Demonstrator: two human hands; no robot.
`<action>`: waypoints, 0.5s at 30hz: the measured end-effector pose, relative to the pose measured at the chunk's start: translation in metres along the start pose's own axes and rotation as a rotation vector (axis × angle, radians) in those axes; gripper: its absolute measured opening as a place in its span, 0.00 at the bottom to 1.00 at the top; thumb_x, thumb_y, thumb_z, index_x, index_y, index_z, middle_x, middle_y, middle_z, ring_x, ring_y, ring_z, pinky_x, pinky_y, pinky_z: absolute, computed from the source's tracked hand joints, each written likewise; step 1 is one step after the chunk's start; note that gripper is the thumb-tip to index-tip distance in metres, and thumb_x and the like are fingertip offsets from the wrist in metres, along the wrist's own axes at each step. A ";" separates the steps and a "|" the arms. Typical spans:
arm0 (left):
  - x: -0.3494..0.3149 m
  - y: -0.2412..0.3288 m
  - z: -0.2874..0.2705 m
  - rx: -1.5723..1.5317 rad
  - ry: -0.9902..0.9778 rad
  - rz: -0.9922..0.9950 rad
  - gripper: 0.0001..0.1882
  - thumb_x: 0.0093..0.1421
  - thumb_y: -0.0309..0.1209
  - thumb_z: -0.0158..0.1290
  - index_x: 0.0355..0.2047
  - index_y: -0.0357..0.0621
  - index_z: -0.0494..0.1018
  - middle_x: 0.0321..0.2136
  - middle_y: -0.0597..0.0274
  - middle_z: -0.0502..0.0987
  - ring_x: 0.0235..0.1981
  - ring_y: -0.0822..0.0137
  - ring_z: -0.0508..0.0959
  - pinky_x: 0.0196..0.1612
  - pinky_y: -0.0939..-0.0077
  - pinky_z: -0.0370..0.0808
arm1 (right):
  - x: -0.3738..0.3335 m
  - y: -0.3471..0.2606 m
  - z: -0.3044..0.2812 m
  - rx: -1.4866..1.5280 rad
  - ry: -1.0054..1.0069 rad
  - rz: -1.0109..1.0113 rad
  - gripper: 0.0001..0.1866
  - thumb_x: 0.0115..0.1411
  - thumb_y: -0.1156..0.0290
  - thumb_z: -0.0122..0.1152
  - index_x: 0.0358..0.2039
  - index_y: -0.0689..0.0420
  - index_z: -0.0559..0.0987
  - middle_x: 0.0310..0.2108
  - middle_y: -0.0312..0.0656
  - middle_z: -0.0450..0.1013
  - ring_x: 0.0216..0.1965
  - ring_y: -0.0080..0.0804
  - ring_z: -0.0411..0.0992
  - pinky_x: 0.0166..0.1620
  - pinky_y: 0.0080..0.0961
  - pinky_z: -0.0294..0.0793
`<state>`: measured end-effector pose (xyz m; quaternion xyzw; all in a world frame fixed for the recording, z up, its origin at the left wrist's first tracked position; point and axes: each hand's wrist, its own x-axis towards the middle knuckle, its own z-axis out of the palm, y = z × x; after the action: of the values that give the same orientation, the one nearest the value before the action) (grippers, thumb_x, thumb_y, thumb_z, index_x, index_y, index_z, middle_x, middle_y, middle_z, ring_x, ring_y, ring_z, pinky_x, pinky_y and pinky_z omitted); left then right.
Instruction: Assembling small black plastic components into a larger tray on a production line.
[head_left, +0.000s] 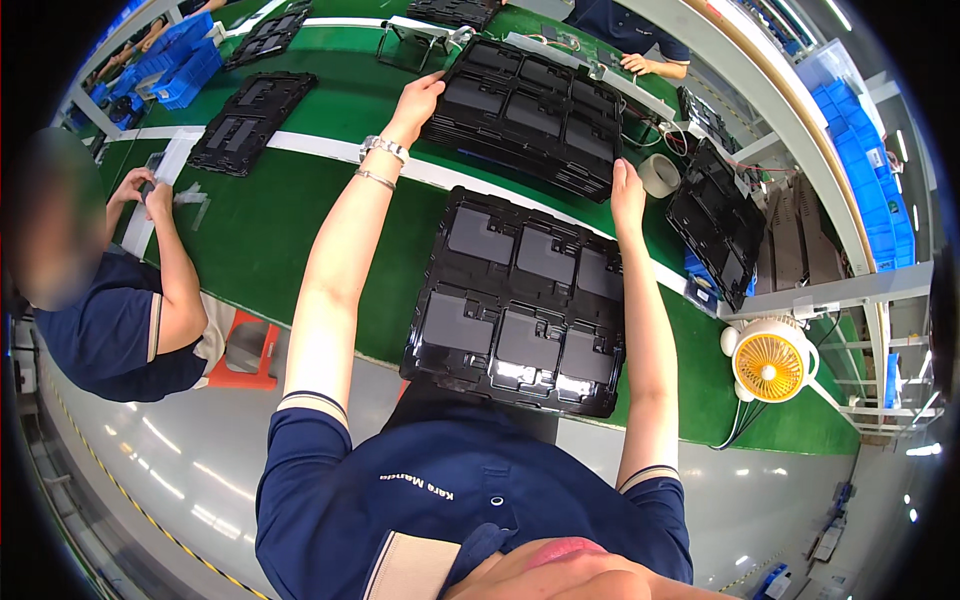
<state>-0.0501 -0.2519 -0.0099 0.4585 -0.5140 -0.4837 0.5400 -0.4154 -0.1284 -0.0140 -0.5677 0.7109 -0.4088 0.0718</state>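
Two hands (418, 105) (628, 195) hold stacked trays (530, 165) (dark flat pieces (535, 113) inside).

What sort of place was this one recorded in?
Probably a factory assembly or packing line: a long green worktable bears a stack of black trays, a seated co-worker wears a similar navy shirt, and blue bins stand at the far left.

On the green counter (250, 225) lies a pale tape roll (659, 176). Right: a white fan (770, 366) with yellow front; above, blue bins (862, 160). Left: further blue crates (188, 78); nearer us, a navy-shirted co-worker (115, 325) beside a red stool (268, 350).
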 end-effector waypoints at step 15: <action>-0.003 -0.013 -0.004 0.129 0.114 0.104 0.25 0.69 0.32 0.48 0.63 0.33 0.64 0.57 0.49 0.74 0.57 0.61 0.74 0.60 0.72 0.66 | -0.116 -0.130 -0.019 -0.358 -0.281 -0.657 0.11 0.53 0.66 0.68 0.34 0.57 0.79 0.38 0.44 0.72 0.42 0.44 0.72 0.43 0.40 0.73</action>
<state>-0.0473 -0.2507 -0.0237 0.4918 -0.5356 -0.3939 0.5622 -0.2887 -0.0214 0.0427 -0.8187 0.5349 -0.1981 -0.0663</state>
